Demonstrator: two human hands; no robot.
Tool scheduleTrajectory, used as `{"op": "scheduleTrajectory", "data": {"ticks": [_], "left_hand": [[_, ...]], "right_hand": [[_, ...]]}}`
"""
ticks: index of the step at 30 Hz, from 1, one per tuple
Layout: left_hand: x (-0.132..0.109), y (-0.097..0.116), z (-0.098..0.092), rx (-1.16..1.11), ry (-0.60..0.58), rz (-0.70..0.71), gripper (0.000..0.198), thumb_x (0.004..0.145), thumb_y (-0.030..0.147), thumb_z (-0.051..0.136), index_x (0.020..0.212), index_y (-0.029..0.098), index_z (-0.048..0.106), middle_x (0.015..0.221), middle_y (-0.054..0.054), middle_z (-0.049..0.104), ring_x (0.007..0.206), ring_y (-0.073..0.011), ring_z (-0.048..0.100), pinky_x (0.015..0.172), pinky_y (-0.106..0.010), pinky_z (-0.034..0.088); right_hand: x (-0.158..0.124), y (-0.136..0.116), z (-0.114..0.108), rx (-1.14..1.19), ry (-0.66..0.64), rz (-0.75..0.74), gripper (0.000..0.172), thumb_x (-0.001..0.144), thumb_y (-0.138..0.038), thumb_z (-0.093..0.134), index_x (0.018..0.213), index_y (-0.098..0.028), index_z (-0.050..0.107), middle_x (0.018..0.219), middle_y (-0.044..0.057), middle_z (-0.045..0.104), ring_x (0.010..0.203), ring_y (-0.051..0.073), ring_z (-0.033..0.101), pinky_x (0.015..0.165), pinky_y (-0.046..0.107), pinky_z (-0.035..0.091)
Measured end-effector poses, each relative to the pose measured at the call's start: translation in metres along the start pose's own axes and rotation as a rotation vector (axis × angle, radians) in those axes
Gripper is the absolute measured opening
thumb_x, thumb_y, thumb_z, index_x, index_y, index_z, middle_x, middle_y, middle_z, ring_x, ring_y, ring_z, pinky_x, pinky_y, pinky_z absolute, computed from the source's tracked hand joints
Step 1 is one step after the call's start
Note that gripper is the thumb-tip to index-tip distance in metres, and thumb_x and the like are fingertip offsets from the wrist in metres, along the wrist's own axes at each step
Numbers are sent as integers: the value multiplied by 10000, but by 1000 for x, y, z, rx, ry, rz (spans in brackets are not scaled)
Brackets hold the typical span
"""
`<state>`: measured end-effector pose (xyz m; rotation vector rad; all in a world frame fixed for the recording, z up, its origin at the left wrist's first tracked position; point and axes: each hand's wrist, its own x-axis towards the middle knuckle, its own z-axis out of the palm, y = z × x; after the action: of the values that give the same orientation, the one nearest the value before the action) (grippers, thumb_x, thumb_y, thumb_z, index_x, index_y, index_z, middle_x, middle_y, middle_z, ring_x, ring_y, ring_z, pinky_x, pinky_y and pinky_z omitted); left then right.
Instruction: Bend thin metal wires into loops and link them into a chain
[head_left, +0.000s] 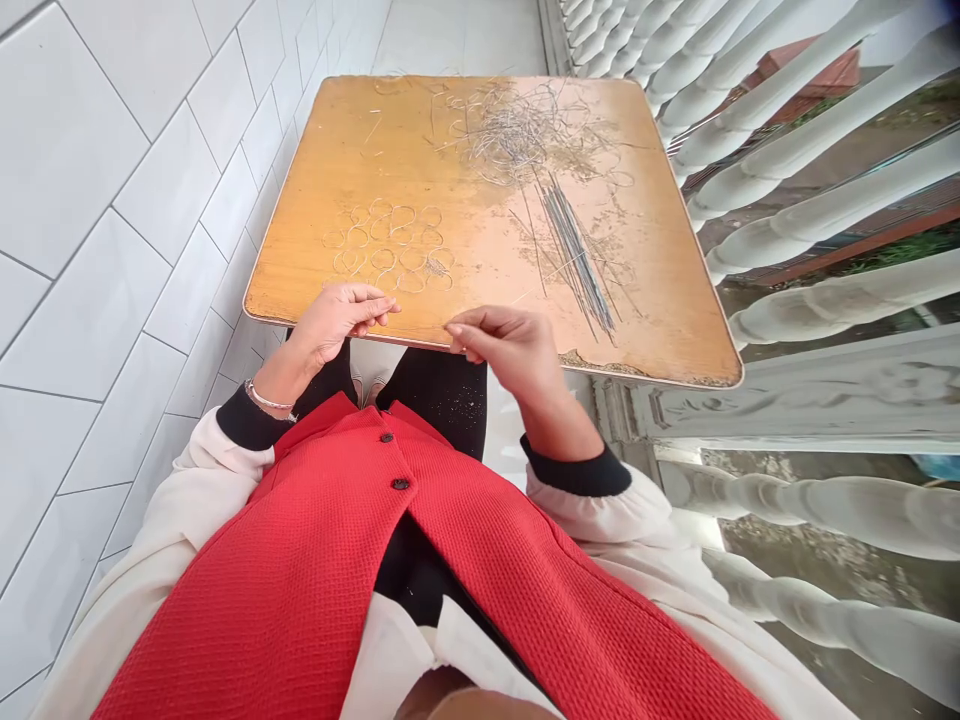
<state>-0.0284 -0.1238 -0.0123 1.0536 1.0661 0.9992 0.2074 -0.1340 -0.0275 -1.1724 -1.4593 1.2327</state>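
Observation:
My left hand (345,318) is held in a pinch near the front edge of the wooden tabletop (292,250). My right hand (510,350) pinches too, a short gap to its right. Whatever lies between the fingertips of either hand is too thin or hidden to make out. Just beyond my left hand lie several thin wire rings (403,216), loosely grouped. A bundle of straight grey wires (574,255) rests slanted on the tabletop beyond my right hand. Farther back sits a loose tangle of thin wire (517,130).
A white tiled wall (135,230) runs along the left. White balusters (832,270) line the right side, close to the tabletop's edge. My legs (442,390) are under the tabletop's front edge. Stray wire bits lie about the tabletop's far side.

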Motion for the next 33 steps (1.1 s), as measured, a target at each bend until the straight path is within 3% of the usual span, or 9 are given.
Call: {"op": "scheduleTrajectory", "data": {"ticks": [3,7,10,13,16,20,26,30,33], "left_hand": [[-3,-1,2,50,-63,-23,149,783,211,806,673,135,741,623,-13,651,519,-41,468,490,-191,323],[-4,-1,6,63,-77,-16,145,778,219,807,678,140,737,601,-1,637,516,-45,465,496,-197,327],[-5,0,7,55,-60,5,156,804,194,784,671,135,728,591,8,613,513,-39,463,505,-193,330],[-6,2,7,69,-26,5,133,816,164,772,694,128,732,591,14,604,520,-38,467,514,-186,341],[-8,5,8,95,7,17,123,828,151,758,711,126,729,592,21,599,528,-37,474,517,-176,351],[-11,7,13,154,16,39,180,836,121,740,662,126,697,584,25,593,522,-33,472,521,-176,363],[-13,8,16,167,72,81,135,862,92,704,736,132,734,585,37,591,519,-28,471,525,-164,372],[-12,9,16,139,99,91,138,879,90,693,755,129,740,596,40,594,507,-18,465,524,-156,373],[-12,8,16,119,124,102,156,884,84,694,739,128,733,604,37,603,497,-12,460,522,-154,375]], "right_hand": [[13,-8,-1,100,4,-24,321,701,-433,900,671,-188,694,641,29,689,495,93,519,459,246,424],[21,-5,22,281,1,65,389,822,-528,808,724,-200,621,845,47,744,631,110,641,528,230,496],[19,0,39,358,1,118,461,863,-645,720,770,-210,601,839,33,744,656,111,671,549,216,516],[17,2,46,354,-14,95,506,833,-696,719,763,-206,614,707,7,705,554,90,621,504,198,479],[16,-1,44,307,-117,43,521,742,-691,805,734,-190,663,585,-12,654,431,66,511,420,193,389],[16,-4,41,177,-189,-10,506,737,-641,837,638,-177,659,531,-7,630,405,54,446,395,195,333],[11,4,45,83,-91,-95,448,869,-621,719,811,-177,741,711,21,704,513,76,543,489,208,472],[10,12,50,-77,42,-198,317,922,-493,679,974,-194,773,815,25,718,589,96,602,565,234,527],[12,16,53,-156,124,-265,278,939,-383,630,1114,-208,757,784,10,707,599,110,597,600,260,535]]}}
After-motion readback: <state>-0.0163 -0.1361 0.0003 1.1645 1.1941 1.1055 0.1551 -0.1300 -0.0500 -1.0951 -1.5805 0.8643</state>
